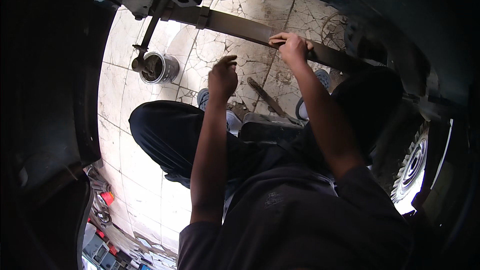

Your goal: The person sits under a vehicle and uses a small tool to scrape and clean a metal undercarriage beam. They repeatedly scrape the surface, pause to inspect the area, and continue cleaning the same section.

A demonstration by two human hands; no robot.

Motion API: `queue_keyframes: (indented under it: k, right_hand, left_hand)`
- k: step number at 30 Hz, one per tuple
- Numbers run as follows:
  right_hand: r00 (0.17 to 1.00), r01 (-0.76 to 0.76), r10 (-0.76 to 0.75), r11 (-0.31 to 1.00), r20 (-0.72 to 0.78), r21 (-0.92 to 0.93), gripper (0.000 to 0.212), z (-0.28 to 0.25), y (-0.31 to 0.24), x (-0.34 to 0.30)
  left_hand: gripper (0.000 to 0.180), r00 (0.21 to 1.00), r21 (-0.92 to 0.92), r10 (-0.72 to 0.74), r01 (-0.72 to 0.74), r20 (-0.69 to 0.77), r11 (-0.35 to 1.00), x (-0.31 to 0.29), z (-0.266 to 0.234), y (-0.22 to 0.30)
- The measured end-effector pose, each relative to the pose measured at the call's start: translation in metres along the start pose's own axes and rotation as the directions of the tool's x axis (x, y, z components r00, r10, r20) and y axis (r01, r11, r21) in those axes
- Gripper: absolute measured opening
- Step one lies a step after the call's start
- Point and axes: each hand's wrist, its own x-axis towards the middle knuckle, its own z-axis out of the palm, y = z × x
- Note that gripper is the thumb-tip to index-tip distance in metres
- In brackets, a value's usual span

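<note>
Head view: cracked tile floor (200, 50); long metal bar (237, 26) crossing above it. Bucket (172, 68) of dark stuff (156, 72), left; brush-like tool (258, 88) on floor. Right hand (295, 50) at bar, fingers bent over edge; cannot tell if pinching anything. Left hand (223, 79) half-curled, clear of bar; grip unclear. Judgement: light, even pressure along bar best; mind edge under fingers.

Floor (125, 120): pale square tiles, many crazed with cracks, grime along the joints. Glare bleaches the floor's left side; deep shadow over dark panels (45, 80) around its edges. Clutter (100, 251), red and grey bits among it, at the floor's near left corner.
</note>
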Motion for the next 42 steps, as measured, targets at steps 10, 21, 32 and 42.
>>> queue_keyframes:
  k: [10,21,32,42]
  right_hand:
    - [0.974,-0.203,0.212,0.645,0.082,0.737,0.037,0.067,0.000,-0.094]
    - [0.953,-0.292,0.148,0.203,0.265,0.935,0.050,0.065,0.001,-0.123]
    - [0.868,-0.317,0.438,0.129,0.233,0.940,0.043,0.013,0.037,-0.103]
    - [0.847,-0.276,0.499,0.117,0.184,0.954,0.052,-0.010,0.085,-0.104]
  left_hand:
    - [0.051,0.985,-0.550,-0.110,0.168,0.136,0.818,-0.041,0.042,0.014]
    - [0.041,0.965,-0.840,-0.199,0.249,0.172,0.482,-0.040,0.062,0.012]
    - [0.028,0.930,-0.876,-0.335,0.030,-0.152,0.481,0.070,0.109,0.005]
    - [0.093,0.720,-0.580,-0.594,0.326,-0.360,0.747,0.113,0.136,0.020]
